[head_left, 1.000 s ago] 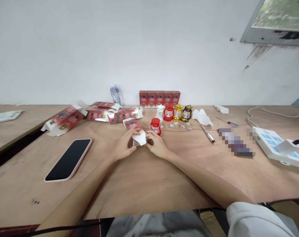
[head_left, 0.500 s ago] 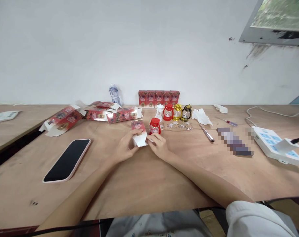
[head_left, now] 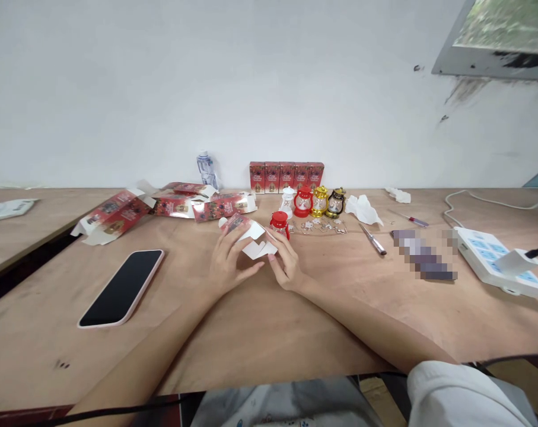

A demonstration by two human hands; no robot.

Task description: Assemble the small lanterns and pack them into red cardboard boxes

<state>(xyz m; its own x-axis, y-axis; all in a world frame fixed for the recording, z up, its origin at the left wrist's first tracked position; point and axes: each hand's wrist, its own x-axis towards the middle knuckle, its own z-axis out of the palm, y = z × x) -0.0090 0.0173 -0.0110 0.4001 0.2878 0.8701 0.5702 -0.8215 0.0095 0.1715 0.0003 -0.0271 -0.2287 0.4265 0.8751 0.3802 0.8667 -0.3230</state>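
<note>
- Left grip (head_left: 235, 261): half-open, fingers against a small red-printed white cardboard box (head_left: 251, 230), thumb spread apart.
- Right grip (head_left: 283, 256): nearly closed, pinching its white flap (head_left: 253, 251).

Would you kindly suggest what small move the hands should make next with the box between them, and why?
Probably fold the white flaps inward: they stick out at the near end of the box, which looks open, and the left hand and right hand are both at it.
</note>
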